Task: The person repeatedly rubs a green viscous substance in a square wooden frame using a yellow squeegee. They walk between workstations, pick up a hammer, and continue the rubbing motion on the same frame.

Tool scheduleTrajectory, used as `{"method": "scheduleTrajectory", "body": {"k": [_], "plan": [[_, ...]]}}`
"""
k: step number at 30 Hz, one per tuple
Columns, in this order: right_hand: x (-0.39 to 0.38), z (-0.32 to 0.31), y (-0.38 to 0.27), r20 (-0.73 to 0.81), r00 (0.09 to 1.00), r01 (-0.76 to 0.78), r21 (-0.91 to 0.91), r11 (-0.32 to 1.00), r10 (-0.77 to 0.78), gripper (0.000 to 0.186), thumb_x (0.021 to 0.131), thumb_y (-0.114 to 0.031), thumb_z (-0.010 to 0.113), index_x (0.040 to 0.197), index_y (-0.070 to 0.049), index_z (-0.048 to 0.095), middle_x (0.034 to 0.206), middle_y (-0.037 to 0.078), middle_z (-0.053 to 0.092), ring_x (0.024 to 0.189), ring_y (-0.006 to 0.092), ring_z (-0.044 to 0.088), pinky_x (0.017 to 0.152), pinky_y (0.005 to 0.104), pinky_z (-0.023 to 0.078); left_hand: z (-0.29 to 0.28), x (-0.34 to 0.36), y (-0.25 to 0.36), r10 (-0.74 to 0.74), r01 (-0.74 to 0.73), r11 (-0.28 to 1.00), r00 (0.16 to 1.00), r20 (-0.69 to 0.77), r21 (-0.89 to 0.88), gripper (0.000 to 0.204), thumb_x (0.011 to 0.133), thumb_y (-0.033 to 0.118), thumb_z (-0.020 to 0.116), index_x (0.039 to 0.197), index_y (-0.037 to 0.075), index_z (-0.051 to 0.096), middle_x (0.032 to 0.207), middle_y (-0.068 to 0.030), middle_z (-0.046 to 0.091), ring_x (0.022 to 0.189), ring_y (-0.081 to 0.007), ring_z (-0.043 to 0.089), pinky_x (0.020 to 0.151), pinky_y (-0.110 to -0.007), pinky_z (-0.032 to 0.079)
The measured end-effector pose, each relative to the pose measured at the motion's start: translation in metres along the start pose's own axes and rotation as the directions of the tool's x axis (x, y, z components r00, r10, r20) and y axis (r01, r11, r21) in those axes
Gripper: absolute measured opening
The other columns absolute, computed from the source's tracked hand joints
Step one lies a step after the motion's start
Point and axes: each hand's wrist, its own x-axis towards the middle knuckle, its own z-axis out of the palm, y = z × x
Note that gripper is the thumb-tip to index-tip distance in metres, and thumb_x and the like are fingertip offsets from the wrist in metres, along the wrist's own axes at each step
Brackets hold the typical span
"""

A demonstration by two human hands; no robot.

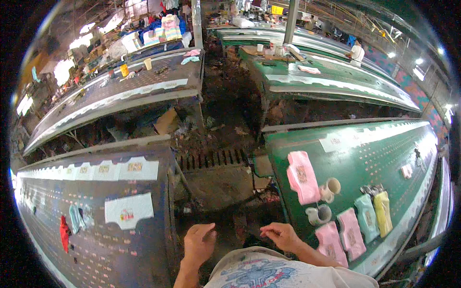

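Observation:
My left hand (200,244) hangs in the aisle beside the dark table (161,249), its fingers loosely bent and nothing visible in it. Across from it, my right hand (283,236) is near the edge of the green table (297,228), fingers loosely bent, also with nothing visible in it. Neither hand touches a table. Closest to my right arm is a stack of pink printed fabric pieces (331,244). Another pink stack (352,235) lies beside it, then a light-blue stack (367,218) and a yellow one (383,213). A white printed fabric piece (128,211) lies flat on the dark table.
Two cups (329,189) lie near a further pink stack (303,177). A red cloth (64,231) and a light-blue cloth (76,219) lie on the left table. A floor grate (211,157) crosses the aisle ahead. Another person (356,53) stands far right among more long tables.

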Motion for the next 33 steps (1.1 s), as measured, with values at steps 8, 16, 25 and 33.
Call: {"method": "scheduleTrajectory", "body": {"k": [8,16,25,33], "plan": [[0.283,-0.081,0.013,-0.420,0.891,0.239,0.112,0.965,-0.172,0.017,0.109,0.002,0.071,0.121,-0.003,0.081,0.107,0.010,0.084,0.100,0.0185,0.082,0.088,0.0335,0.066,0.024,0.234,-0.063,0.155,-0.165,0.971,0.986,0.069,0.175,0.031,0.090,0.009,0.085,0.121,0.009,0.081,0.117,-0.0144,0.083,0.109,-0.0396,0.077,0.100,-0.051,0.061],[0.481,-0.164,-0.013,-0.377,0.878,0.279,-0.095,0.956,-0.294,0.016,0.108,0.001,0.070,0.118,-0.004,0.082,0.108,0.013,0.085,0.097,0.0231,0.082,0.086,0.0369,0.064,0.063,0.380,-0.147,-0.055,0.056,0.991,0.998,-0.014,0.121,0.032,0.088,0.004,0.084,0.120,0.007,0.081,0.116,-0.0139,0.082,0.108,-0.0399,0.075,0.099,-0.050,0.060],[0.719,-0.197,0.007,-0.163,0.894,0.375,-0.242,0.895,-0.418,0.017,0.101,0.001,0.076,0.115,-0.004,0.082,0.107,0.015,0.083,0.099,0.0328,0.081,0.086,0.0416,0.065,0.103,0.591,-0.271,-0.010,0.016,0.991,0.999,-0.039,0.133,0.034,0.089,0.002,0.084,0.122,0.007,0.081,0.116,-0.0155,0.082,0.108,-0.0386,0.076,0.096,-0.049,0.061],[0.886,-0.244,-0.016,0.125,0.891,0.445,-0.421,0.790,-0.436,0.023,0.097,-0.004,0.077,0.118,-0.008,0.084,0.106,0.015,0.082,0.098,0.0376,0.079,0.086,0.0492,0.065,0.140,0.802,-0.342,0.017,-0.016,0.998,1.000,-0.008,0.068,0.031,0.092,0.003,0.083,0.123,0.007,0.081,0.118,-0.0156,0.082,0.108,-0.0384,0.076,0.096,-0.049,0.061]]}}
